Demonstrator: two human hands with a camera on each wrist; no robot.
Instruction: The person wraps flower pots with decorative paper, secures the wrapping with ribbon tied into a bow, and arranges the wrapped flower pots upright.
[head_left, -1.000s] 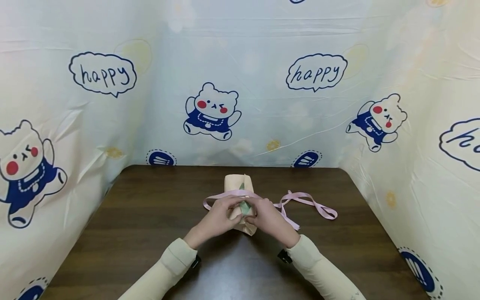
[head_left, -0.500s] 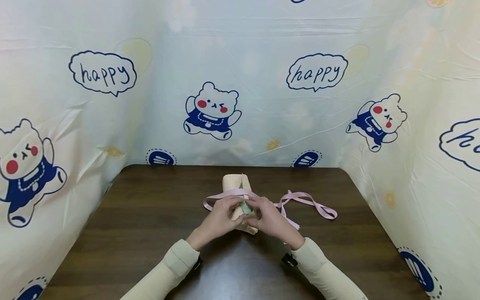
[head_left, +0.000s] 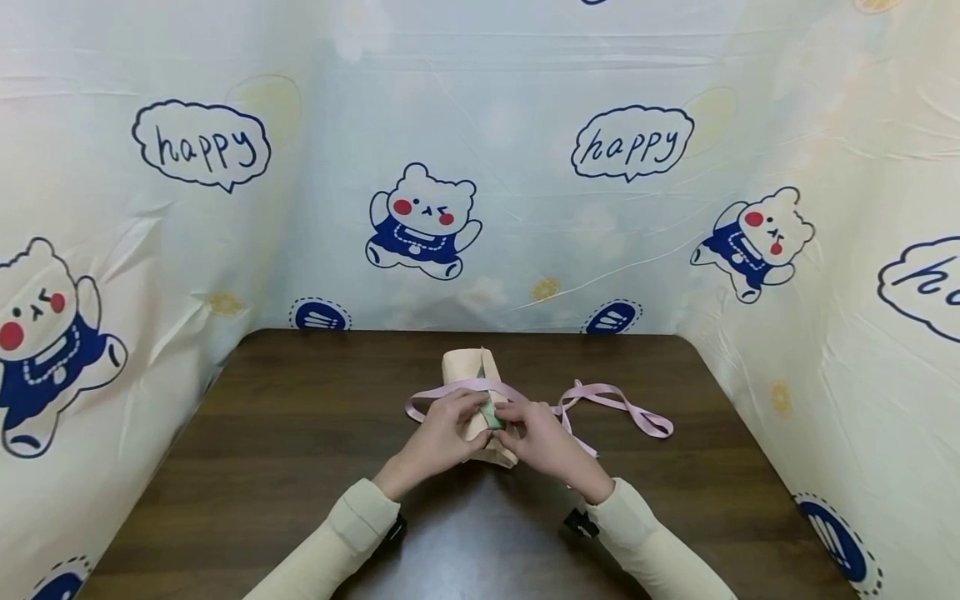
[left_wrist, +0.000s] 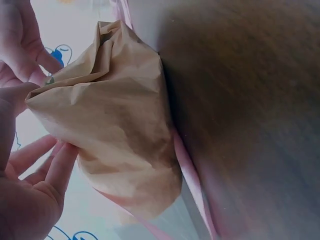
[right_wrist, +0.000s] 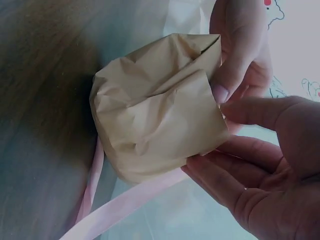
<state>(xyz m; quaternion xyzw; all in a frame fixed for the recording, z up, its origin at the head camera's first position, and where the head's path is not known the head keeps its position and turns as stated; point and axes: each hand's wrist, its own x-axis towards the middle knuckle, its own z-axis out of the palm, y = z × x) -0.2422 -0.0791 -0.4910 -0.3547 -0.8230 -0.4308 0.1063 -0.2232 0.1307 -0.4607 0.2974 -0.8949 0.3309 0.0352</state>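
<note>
A tan paper-wrapped package (head_left: 459, 365) lies lengthwise on the table, its top seam parted over something green (head_left: 491, 412). My left hand (head_left: 441, 435) pinches the wrapping along the left of the seam, thumb and fingers bent over the paper. On the other side my right hand (head_left: 542, 442) holds the right paper edge, its thumb close to the left thumb. A pink ribbon (head_left: 465, 384) passes across the package beyond the fingers. Folded paper (left_wrist: 115, 95) bunches at the near end in the left wrist view; in the right wrist view, ribbon (right_wrist: 125, 202) runs beneath the package.
To the right, the ribbon's loose loop (head_left: 651, 425) and tail lie on the dark wooden table (head_left: 300, 467). A printed cloth curtain (head_left: 525, 233) with bears stands behind the table and along both sides.
The package's far end has shifted slightly left. My right hand has moved a little right and toward me, while the left hand has barely moved. The ribbon's loose loop stays in place.
</note>
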